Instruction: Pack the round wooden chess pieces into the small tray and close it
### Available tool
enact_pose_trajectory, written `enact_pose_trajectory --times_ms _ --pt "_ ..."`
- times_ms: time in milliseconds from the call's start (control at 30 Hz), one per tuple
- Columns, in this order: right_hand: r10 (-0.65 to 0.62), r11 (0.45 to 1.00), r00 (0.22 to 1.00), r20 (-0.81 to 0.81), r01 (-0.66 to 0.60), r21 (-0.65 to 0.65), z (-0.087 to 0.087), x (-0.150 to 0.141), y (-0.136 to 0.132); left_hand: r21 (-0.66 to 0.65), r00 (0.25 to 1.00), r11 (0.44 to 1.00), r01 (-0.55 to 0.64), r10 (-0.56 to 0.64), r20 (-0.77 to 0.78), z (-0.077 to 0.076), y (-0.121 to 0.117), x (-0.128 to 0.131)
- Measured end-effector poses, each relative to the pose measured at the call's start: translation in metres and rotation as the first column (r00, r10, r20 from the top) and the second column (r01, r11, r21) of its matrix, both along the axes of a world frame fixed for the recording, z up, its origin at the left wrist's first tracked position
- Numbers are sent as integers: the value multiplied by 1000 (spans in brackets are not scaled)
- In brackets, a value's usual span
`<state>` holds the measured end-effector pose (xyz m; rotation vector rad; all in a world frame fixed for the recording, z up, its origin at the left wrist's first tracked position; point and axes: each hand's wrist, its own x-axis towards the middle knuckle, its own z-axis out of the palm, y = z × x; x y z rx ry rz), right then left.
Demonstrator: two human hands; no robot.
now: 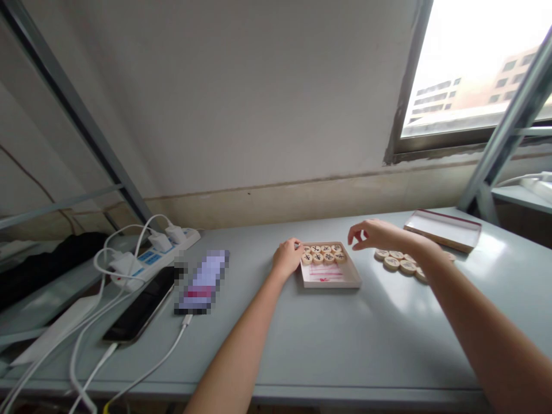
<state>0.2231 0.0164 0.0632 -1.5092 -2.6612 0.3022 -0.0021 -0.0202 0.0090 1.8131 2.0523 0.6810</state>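
The box [332,284] sits on the surface [388,339], open side up, near the middle of the view. Eight round pieces [318,259] lie in it, in two rows of four at the far end, dark characters facing up; the near part of its floor is bare, with pink-red markings.

The left hand [287,256] is at the box's far left corner, fingers over the rim and beside the end piece; I cannot tell whether it grips the rim or only rests there. The right hand [375,234] is raised just right of the box, fingers loosely curled with a gap to the thumb, nothing visible between them.

More pieces, the loose group [407,266], lie flat on the surface to the right, partly hidden by the right forearm. Beyond them is the lid [451,225], hollow side up with a dark red edge.

On the left lie a dark phone [140,305] and a pixelated phone [204,279], each with a white cable, near a power strip [150,259] with white plugs in it.
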Motion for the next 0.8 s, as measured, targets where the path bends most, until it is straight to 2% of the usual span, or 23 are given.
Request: enact_pose_trajectory --times_ms 167,233,333,467,567,800 --pt "-12 989 995 95 26 -144 -4 30 -1 33 999 999 -2 0 42 -2 4 -3" --pt "-5 994 990 144 21 -109 -9 35 -7 49 999 999 -11 9 50 -3 5 -3" --pt "14 1000 981 194 -18 22 -17 37 -15 68 998 998 -17 13 59 -4 6 -3" --pt "2 986 983 183 -33 166 -19 42 -24 87 998 996 -19 14 57 -6 7 -4" --pt "-71 982 978 195 34 186 -17 49 -30 99 999 995 -27 22 50 -7 9 -5" --pt "-114 977 976 185 77 197 -16 51 -38 128 999 991 -24 27 -21 -8 10 -6"
